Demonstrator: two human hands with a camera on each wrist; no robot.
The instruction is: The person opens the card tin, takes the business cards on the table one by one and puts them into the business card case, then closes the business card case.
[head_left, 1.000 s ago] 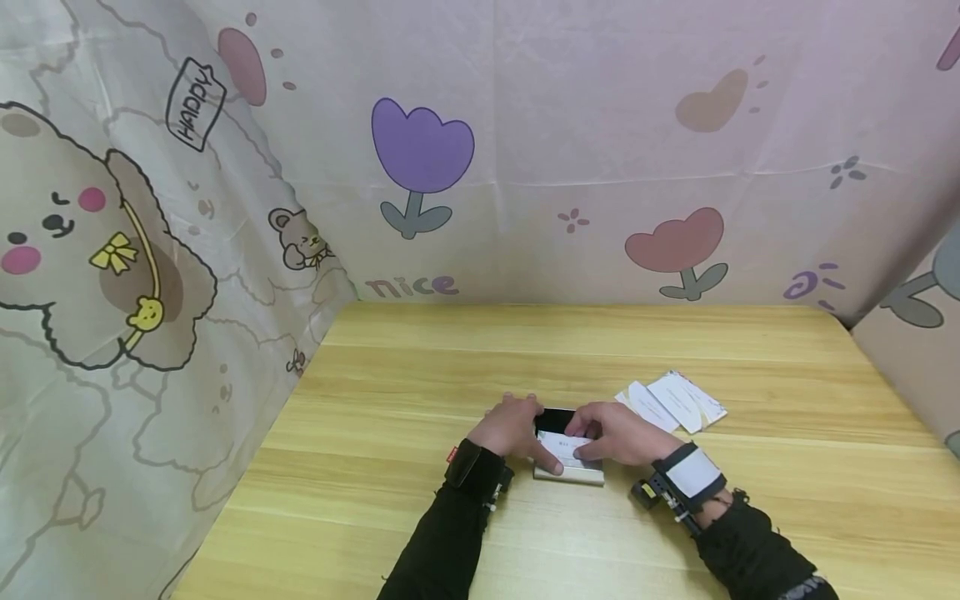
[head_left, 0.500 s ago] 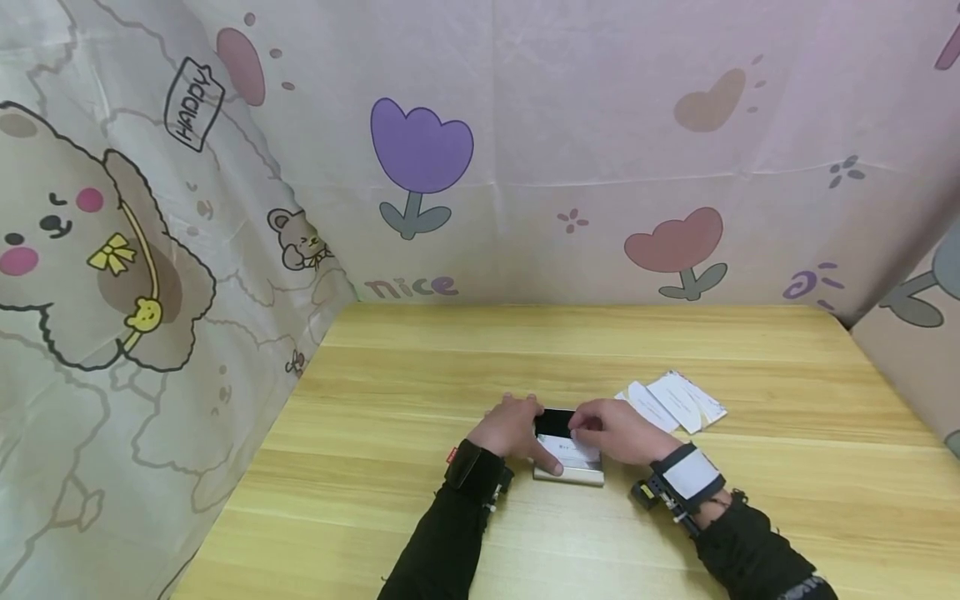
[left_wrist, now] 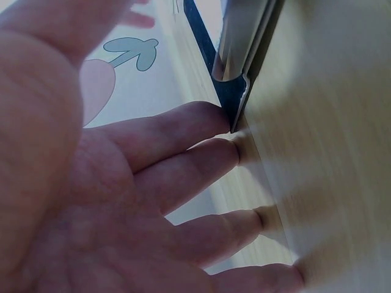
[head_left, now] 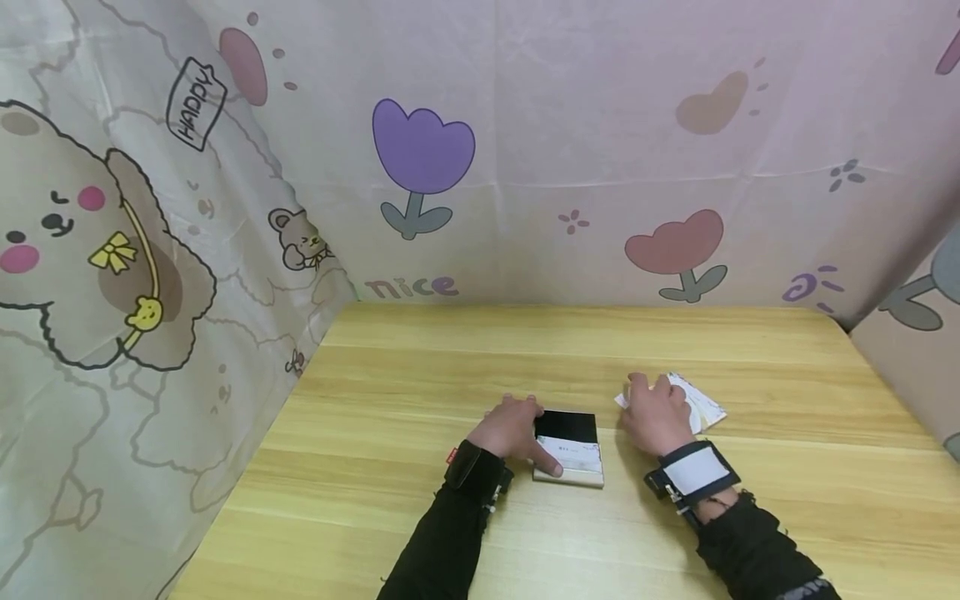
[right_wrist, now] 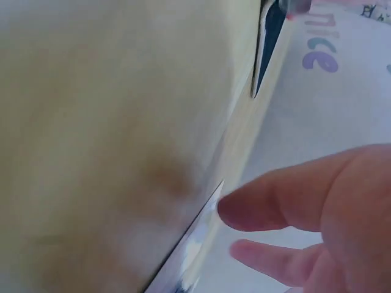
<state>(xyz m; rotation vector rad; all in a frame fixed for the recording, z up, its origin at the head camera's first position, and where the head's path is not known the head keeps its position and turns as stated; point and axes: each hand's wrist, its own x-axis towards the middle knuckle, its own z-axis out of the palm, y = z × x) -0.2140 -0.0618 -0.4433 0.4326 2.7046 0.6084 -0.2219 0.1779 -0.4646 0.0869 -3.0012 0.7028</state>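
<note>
A flat business card case point(head_left: 568, 426) with a black inside and a silver front edge lies on the table. A white printed card point(head_left: 576, 456) sits in its near half. My left hand point(head_left: 512, 429) rests at the case's left side, thumb over the front corner. In the left wrist view its fingers point(left_wrist: 183, 183) are spread and fairly straight, one fingertip at the case's corner point(left_wrist: 231, 101). My right hand point(head_left: 657, 417) is over the loose white cards point(head_left: 707, 410), hiding part of them. The right wrist view shows its fingertips apart, close to a card's edge point(right_wrist: 194, 244).
The wooden table point(head_left: 420, 358) ends at a hanging cloth point(head_left: 540, 125) printed with flowers. Another printed cloth point(head_left: 247, 317) hangs along the left side. Both wrists wear dark straps, the right strap point(head_left: 696, 472) with a white patch.
My right hand has left the card in the case and moved right and back to the loose cards. The card in the case now shows uncovered. My left hand has stayed in place.
</note>
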